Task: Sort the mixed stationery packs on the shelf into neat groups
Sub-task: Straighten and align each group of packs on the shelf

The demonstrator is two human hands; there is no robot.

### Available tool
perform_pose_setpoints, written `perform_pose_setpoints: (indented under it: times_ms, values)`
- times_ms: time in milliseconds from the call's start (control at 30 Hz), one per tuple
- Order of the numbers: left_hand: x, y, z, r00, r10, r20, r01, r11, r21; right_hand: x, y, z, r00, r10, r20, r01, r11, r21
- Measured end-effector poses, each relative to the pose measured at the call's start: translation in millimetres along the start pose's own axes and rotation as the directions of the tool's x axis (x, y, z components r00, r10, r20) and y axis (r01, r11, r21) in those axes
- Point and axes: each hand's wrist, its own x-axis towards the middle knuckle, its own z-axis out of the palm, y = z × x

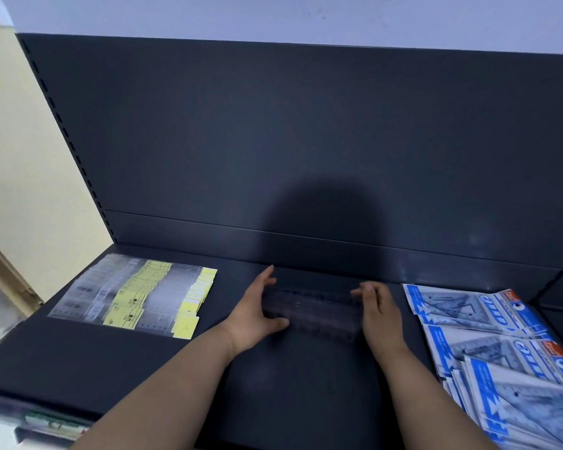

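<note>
A stack of clear rulers [312, 311] lies in the middle of the dark shelf [290, 384]. My left hand [257, 311] holds its left end, thumb along the front and fingers along the back. My right hand [379, 308] presses against its right end with fingers bent over the top. A fanned row of clear ruler packs with yellow labels [134, 293] lies at the left. Blue-and-white geometry set packs [488, 336] overlap in a loose pile at the right.
The dark back panel [306, 141] rises right behind the stack. At the left stands a slotted upright [69, 147] against a cream wall. A price-label strip [51, 423] runs along the shelf's front edge. Bare shelf surface lies between the groups.
</note>
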Motion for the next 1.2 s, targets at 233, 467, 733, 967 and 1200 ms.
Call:
perform_pose_setpoints:
  times_ms: [233, 467, 733, 967, 1200]
  values:
    - [2.8, 0.1, 5.5, 0.995, 0.063, -0.072, -0.052, 0.988, 0.147, 0.2, 4.8, -9.6, 0.975, 0.173, -0.139, -0.114, 0.927, 0.357]
    - [4.3, -1.8, 7.0, 0.991, 0.061, -0.120, -0.043, 0.989, 0.142, -0.8, -0.3, -6.6, 0.989, 0.126, -0.074, -0.103, 0.960, 0.261]
    - [4.2, 0.6, 3.4, 0.997, 0.010, -0.083, -0.003, 0.997, 0.082, 3.7, 4.2, -5.7, 0.994, 0.082, 0.068, -0.090, 0.989, 0.115]
    - [2.4, 2.5, 5.0, 0.999, 0.040, -0.020, -0.037, 0.992, 0.118, 3.7, 3.5, -7.0, 0.986, 0.052, 0.159, -0.061, 0.997, 0.056]
    - [2.3, 0.1, 7.9, 0.999, 0.041, -0.012, -0.039, 0.993, 0.113, 0.1, -4.2, 0.4, 0.985, 0.035, 0.169, -0.039, 0.999, 0.017]
